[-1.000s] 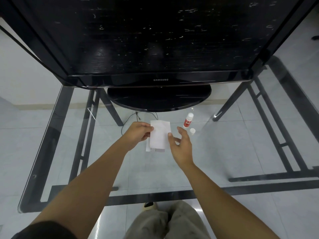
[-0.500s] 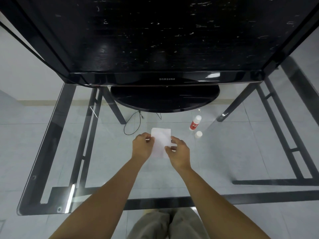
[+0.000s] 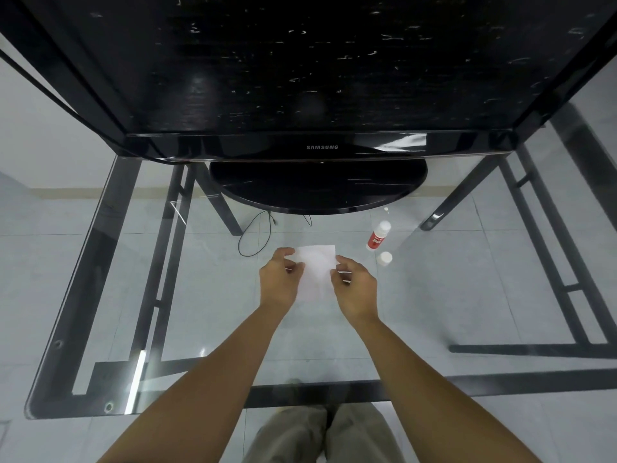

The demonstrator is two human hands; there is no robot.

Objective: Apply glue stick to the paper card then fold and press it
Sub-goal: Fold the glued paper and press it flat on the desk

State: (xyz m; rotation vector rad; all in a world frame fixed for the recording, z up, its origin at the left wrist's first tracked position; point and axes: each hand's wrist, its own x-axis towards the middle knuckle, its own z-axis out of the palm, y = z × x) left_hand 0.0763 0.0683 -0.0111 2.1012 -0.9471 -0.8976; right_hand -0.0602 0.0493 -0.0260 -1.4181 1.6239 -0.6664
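Observation:
A white paper card (image 3: 316, 266) is held over the glass table between both hands. My left hand (image 3: 279, 281) pinches its left edge with thumb and fingers. My right hand (image 3: 354, 286) pinches the right edge the same way. The card's lower part is hidden between the hands. A red-and-white glue stick (image 3: 376, 236) lies uncapped on the glass to the right of the card. Its white cap (image 3: 384, 258) stands just in front of it.
A large black television (image 3: 310, 78) on an oval stand (image 3: 317, 187) fills the back of the glass table (image 3: 207, 329). A black cable (image 3: 257, 238) loops under the glass behind the card. Black table legs show through on both sides.
My right hand came in from beside the card and took its right edge. Both hands now hold the card, which looks folded smaller than one second ago.

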